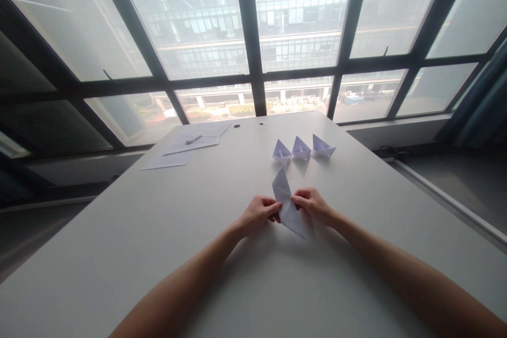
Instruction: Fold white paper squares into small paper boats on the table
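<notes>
A folded sheet of white paper [292, 216] is held between my two hands, a little above the white table. Its shape is long, with a pointed tip at the far end and another at the near end, and it narrows at the middle. My left hand [259, 213] pinches its left edge at the middle, thumb on top. From the other side, my right hand [312, 204] grips the right edge with thumb and fingertips. Just beyond the paper, three folded paper boats stand in a row: a left one [281, 153], a middle one [301, 149] and a right one [323, 147].
White paper sheets [168, 160] lie at the far left of the table [138, 232], with a small white object [194, 139] on them, perhaps a pen. Two round holes mark the far edge. Large framed windows [301, 16] rise behind; a dark curtain [481, 95] hangs right.
</notes>
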### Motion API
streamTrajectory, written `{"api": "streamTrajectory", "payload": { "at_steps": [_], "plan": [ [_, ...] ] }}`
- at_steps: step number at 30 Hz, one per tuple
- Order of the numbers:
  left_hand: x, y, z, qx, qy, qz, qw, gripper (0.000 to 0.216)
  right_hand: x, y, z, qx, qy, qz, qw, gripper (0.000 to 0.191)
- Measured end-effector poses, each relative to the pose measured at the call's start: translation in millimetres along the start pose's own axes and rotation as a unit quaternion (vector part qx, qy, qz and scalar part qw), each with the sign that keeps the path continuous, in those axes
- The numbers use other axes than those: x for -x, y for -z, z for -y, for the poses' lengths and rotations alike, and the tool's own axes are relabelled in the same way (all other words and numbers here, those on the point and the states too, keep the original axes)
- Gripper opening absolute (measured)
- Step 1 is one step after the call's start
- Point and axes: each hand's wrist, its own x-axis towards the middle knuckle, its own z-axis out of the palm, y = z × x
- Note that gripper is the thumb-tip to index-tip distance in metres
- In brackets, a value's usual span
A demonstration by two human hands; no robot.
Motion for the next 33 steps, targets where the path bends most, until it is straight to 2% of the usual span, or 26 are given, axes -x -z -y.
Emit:
{"api": "streamTrajectory", "payload": {
  "at_steps": [8,12,16,19,25,33],
  "plan": [
    [1.2,1.8,-2.4,-0.016,0.014,0.042,0.999,0.049,-1.6,0.8,-2.2,-0.006,0.012,-0.042,0.999,0.033],
    [2.5,1.9,-2.9,-0.011,0.015,0.041,0.999,0.043,-1.0,0.1,-2.1,-0.004,0.008,-0.051,0.999,0.033],
    [2.0,2.3,-4.1,-0.008,0.029,0.047,0.998,0.048,-0.8,1.1,-1.7,-0.008,0.012,-0.049,0.999,0.034],
    [1.2,1.9,-4.9,-0.001,0.026,0.035,0.999,0.051,-0.5,2.5,-1.6,-0.013,0.015,-0.029,0.999,0.034],
    [-1.1,1.8,0.1,0.049,0.002,-0.024,0.999,0.046,1.5,1.4,-0.7,0.005,0.004,0.044,0.999,0.033],
    [-3.7,2.4,3.6,0.099,0.014,-0.051,0.994,0.046,2.6,3.5,2.6,0.027,-0.005,0.079,0.997,0.034]
  ]
}}
